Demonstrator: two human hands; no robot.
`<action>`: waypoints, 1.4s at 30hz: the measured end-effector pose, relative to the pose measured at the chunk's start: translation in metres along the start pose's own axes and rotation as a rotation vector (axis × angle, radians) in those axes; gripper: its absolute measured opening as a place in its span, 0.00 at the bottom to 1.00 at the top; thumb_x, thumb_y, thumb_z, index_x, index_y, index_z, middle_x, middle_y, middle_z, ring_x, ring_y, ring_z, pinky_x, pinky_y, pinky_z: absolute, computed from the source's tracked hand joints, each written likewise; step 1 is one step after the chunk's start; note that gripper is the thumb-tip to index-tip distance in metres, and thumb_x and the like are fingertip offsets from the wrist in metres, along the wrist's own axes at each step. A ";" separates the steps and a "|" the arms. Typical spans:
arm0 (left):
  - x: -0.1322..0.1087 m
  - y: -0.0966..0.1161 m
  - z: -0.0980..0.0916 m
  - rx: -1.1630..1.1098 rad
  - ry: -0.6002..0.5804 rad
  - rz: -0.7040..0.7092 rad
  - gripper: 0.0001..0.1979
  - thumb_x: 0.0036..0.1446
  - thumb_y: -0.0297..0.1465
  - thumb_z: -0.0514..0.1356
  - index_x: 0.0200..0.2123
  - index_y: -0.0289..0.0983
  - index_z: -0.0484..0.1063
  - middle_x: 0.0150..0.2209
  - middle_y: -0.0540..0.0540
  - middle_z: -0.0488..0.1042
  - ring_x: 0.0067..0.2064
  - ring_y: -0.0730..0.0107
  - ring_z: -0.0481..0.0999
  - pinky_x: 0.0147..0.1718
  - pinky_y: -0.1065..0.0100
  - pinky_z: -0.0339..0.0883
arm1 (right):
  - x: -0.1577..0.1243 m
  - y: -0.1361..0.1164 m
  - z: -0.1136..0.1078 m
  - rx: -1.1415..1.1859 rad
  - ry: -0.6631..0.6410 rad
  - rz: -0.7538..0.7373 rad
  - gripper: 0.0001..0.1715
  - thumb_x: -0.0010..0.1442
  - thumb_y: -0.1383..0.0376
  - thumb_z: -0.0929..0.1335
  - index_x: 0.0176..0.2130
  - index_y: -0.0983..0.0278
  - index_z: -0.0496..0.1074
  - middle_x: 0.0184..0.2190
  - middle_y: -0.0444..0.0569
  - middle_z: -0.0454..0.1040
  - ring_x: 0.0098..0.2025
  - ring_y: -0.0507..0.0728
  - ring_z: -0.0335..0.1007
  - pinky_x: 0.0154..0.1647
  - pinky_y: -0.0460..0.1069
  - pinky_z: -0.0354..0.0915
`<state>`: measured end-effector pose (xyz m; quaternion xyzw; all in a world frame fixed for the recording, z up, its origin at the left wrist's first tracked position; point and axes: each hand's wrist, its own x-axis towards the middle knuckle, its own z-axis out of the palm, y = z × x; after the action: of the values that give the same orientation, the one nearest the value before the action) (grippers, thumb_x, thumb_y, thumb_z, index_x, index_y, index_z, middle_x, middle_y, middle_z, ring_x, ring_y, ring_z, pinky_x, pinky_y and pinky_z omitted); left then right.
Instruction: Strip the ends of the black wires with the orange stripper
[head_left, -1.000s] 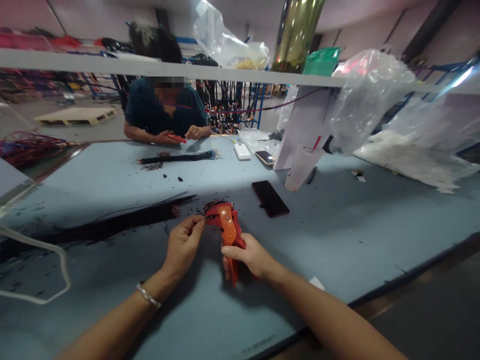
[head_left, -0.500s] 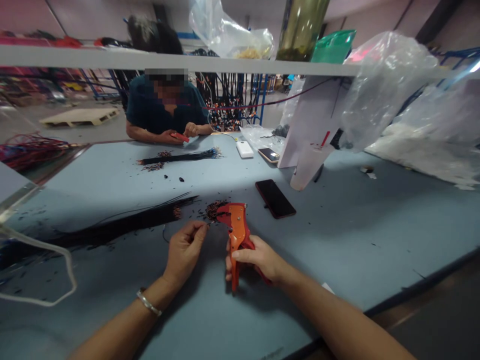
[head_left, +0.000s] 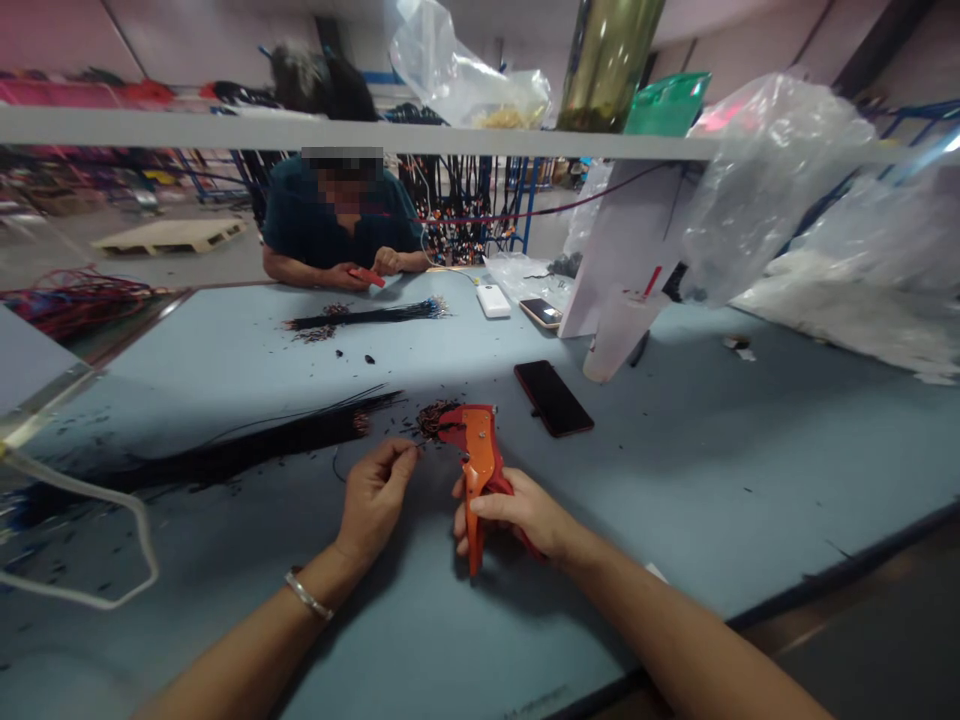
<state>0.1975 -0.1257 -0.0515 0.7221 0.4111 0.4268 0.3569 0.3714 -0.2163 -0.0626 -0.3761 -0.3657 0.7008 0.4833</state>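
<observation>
My right hand is wrapped around the handles of an orange and red wire stripper, whose jaws point away and to the left. My left hand is closed in a pinch on a thin dark wire; its tip points toward the stripper's jaws, and a loop of it hangs left of the fingers. Just behind the jaws lies a small heap of cut wire insulation bits. A long bundle of black wires, with bare copper-coloured ends, stretches along the table to the left.
A black phone and a plastic cup with a red straw stand to the right. Across the table a co-worker holds a red tool near a smaller wire bundle. A shelf runs overhead; a white cable loop lies at left.
The view has shifted slightly. Both hands keep their grips, with the wire tip still near the stripper's jaws; little else differs.
</observation>
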 end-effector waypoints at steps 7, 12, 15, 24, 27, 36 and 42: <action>-0.004 0.010 0.002 -0.001 0.050 -0.016 0.12 0.53 0.36 0.58 0.22 0.36 0.70 0.20 0.53 0.65 0.24 0.74 0.62 0.24 0.74 0.58 | -0.002 -0.006 0.004 -0.094 0.018 -0.037 0.21 0.50 0.59 0.71 0.40 0.66 0.63 0.27 0.47 0.73 0.27 0.56 0.73 0.29 0.52 0.70; -0.010 0.025 0.005 -0.045 0.074 -0.055 0.11 0.52 0.35 0.57 0.21 0.36 0.70 0.20 0.52 0.66 0.24 0.74 0.63 0.23 0.74 0.58 | -0.013 -0.019 0.013 -0.692 0.246 -0.248 0.05 0.54 0.65 0.66 0.33 0.63 0.64 0.25 0.44 0.68 0.27 0.53 0.65 0.30 0.48 0.62; -0.011 0.026 0.008 -0.109 0.062 -0.082 0.11 0.52 0.35 0.58 0.22 0.36 0.71 0.20 0.52 0.67 0.25 0.74 0.63 0.24 0.75 0.59 | -0.017 -0.021 0.016 -1.060 0.348 -0.375 0.04 0.55 0.66 0.64 0.35 0.63 0.66 0.25 0.44 0.68 0.26 0.53 0.62 0.29 0.47 0.58; -0.015 0.023 0.016 -0.458 -0.038 -0.182 0.10 0.43 0.35 0.67 0.25 0.35 0.74 0.23 0.51 0.74 0.27 0.72 0.69 0.29 0.74 0.66 | -0.008 -0.009 0.014 -1.665 0.419 -0.492 0.22 0.49 0.66 0.64 0.46 0.67 0.68 0.36 0.54 0.73 0.35 0.60 0.66 0.38 0.52 0.59; -0.016 0.020 0.018 -0.484 -0.064 -0.174 0.11 0.42 0.37 0.68 0.26 0.35 0.75 0.25 0.50 0.76 0.28 0.70 0.72 0.31 0.72 0.67 | -0.007 -0.009 0.012 -1.717 0.445 -0.500 0.21 0.51 0.66 0.64 0.46 0.67 0.68 0.37 0.54 0.72 0.36 0.60 0.65 0.38 0.52 0.58; -0.014 0.012 0.020 -0.448 -0.165 -0.165 0.09 0.44 0.35 0.67 0.25 0.35 0.76 0.27 0.48 0.78 0.29 0.68 0.74 0.35 0.69 0.69 | -0.002 -0.010 0.005 -1.749 0.451 -0.485 0.20 0.52 0.65 0.63 0.46 0.67 0.67 0.37 0.54 0.72 0.36 0.60 0.65 0.38 0.53 0.59; -0.015 0.014 0.021 -0.451 -0.176 -0.186 0.06 0.45 0.33 0.65 0.25 0.35 0.75 0.26 0.49 0.77 0.30 0.69 0.73 0.36 0.69 0.68 | 0.002 -0.009 0.005 -1.795 0.457 -0.455 0.15 0.53 0.65 0.64 0.41 0.67 0.68 0.35 0.54 0.73 0.34 0.59 0.67 0.37 0.51 0.59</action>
<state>0.2166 -0.1480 -0.0525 0.6176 0.3377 0.4084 0.5812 0.3701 -0.2123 -0.0530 -0.6543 -0.7284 -0.0427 0.1987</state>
